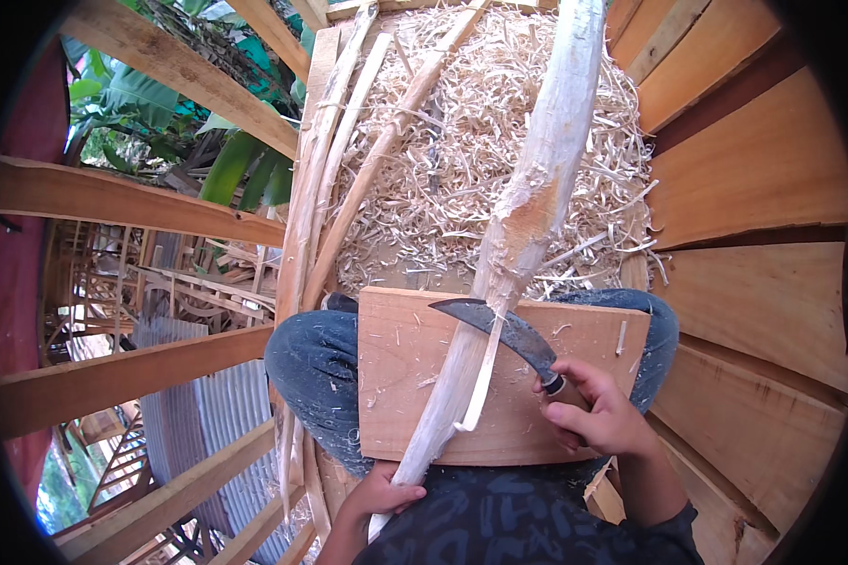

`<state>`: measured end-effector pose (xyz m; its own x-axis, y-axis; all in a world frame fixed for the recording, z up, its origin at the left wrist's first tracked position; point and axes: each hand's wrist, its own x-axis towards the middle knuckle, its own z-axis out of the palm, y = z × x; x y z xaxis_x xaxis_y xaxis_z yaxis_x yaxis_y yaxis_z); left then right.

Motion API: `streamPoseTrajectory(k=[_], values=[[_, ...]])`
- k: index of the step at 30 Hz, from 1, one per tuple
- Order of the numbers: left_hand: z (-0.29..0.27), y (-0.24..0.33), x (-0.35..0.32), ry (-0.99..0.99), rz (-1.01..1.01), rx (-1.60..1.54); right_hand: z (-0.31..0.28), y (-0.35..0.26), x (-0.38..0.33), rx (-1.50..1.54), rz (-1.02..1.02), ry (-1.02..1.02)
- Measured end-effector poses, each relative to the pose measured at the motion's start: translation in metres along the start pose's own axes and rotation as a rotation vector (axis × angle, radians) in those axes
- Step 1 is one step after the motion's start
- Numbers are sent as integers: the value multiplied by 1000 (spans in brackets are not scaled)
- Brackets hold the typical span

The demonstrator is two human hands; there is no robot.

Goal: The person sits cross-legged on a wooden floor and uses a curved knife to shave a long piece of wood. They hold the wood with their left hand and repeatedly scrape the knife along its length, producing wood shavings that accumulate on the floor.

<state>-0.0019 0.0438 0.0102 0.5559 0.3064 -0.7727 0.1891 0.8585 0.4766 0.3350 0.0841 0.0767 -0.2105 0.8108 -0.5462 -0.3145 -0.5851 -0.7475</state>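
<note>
Clasping a sickle (528,347) in the right grip (594,411), a slanting pole (513,247) in the left grip (386,492); seemingly mostly shaved, but rough and brownish beyond both, with a sliver (483,379) apparently unsevered left of the right grip.

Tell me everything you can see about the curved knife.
The knife has a dark, hooked, metal-looking blade, a ring at its base and a brown handle, partly hidden in the right hand's grip. It is above the board, tip pointing left, the blade crossing the pole; a pale strip appears to overlap it.
</note>
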Motion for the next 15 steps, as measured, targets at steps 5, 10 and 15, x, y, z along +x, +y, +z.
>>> streamPoseTrajectory(k=[5, 10, 15], values=[[-2, 0, 1, -22, -31, -16, 5, 8, 10, -310, -197, 116], [0, 0, 1, -30, 9, -24, 13, 8, 14, -553, -295, 213], [0, 0, 2, -30, 16, -23, 10, 17, 12, -733, -404, 247]])
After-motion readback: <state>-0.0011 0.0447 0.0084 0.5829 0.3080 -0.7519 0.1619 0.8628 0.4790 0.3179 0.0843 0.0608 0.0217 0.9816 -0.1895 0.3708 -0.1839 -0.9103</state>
